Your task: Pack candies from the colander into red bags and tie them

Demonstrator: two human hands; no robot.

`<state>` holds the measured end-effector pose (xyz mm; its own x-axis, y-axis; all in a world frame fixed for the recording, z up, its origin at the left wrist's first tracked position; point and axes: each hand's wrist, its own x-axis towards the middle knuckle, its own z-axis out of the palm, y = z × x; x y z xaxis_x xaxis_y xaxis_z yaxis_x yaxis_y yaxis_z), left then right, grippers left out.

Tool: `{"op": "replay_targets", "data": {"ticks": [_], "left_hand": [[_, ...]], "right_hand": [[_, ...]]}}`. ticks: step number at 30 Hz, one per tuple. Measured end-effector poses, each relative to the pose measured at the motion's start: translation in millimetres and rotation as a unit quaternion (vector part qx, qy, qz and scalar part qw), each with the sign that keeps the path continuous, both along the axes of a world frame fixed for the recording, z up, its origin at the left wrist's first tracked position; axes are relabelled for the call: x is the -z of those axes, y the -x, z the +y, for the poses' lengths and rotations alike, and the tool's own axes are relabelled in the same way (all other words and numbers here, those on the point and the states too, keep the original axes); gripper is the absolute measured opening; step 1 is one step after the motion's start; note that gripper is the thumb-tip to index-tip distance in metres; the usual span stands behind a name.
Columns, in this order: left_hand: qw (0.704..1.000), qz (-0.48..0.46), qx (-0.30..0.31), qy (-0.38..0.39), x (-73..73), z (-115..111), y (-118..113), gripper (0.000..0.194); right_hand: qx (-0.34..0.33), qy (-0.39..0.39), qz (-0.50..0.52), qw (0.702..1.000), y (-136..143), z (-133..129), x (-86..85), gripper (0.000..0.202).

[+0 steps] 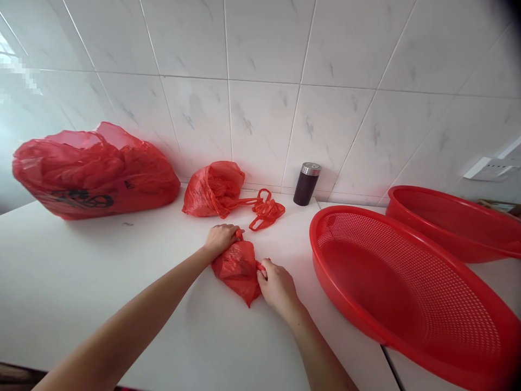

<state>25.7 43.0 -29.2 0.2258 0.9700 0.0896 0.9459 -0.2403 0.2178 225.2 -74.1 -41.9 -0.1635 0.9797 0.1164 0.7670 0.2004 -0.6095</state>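
Note:
A small red plastic bag [237,266] lies on the white table [163,326], between my two hands. My left hand [221,238] is closed on the bag's upper left part, where a bit of red handle pokes out by the fingers. Pinched in my right hand [277,282] is a handle at the bag's right side. What is inside the bag cannot be made out. Just behind it lie a crumpled red bag with loops [268,209] and a fuller red bag [214,189].
A large full red bag [97,174] stands at the back left. By the tiled wall is a dark bottle with a silver lid [306,184]. A big red perforated basket [374,288] and a second red basin [451,222] occupy the right side.

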Motion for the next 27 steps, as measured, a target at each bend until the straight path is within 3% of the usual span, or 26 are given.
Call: {"op": "replay_targets", "data": {"ticks": [3,8,12,15,19,21,24,25,27], "left_hand": [[1.000,-0.013,-0.024,-0.006,-1.3,-4,17,0.027],[0.991,-0.047,-0.125,0.010,-5.3,-14,57,0.035],[0.981,-0.085,-0.156,0.083,-28.5,-17,88,0.050],[0.978,-0.113,-0.116,0.136,-61.8,-19,97,0.042],[0.986,-0.146,-0.048,0.067,-95.6,-32,69,0.049],[0.987,-0.149,0.038,0.041,-96.7,-45,43,0.051],[0.970,-0.107,0.194,0.097,-86.5,-68,12,0.038],[0.965,-0.094,0.214,0.118,-84.1,-75,9,0.030],[0.970,-0.087,0.184,0.136,-85.1,-85,19,0.020]], "right_hand": [[0.005,0.017,0.085,0.996,-7,1,-2.3,0.028],[-0.003,0.004,0.161,0.987,-7,-3,-11.3,0.038],[-0.001,-0.051,0.166,0.985,-2,-6,-18.4,0.039],[0.008,-0.104,0.213,0.971,-4,-8,-25.4,0.035],[-0.011,-0.103,0.305,0.947,-9,-15,-37.1,0.028],[-0.028,-0.101,0.331,0.938,-9,-19,-41.4,0.025],[-0.028,-0.096,0.354,0.930,-9,-21,-43.4,0.023],[-0.015,-0.095,0.359,0.928,-10,-21,-43.1,0.022],[0.017,-0.095,0.371,0.924,-11,-20,-42.2,0.022]]}}
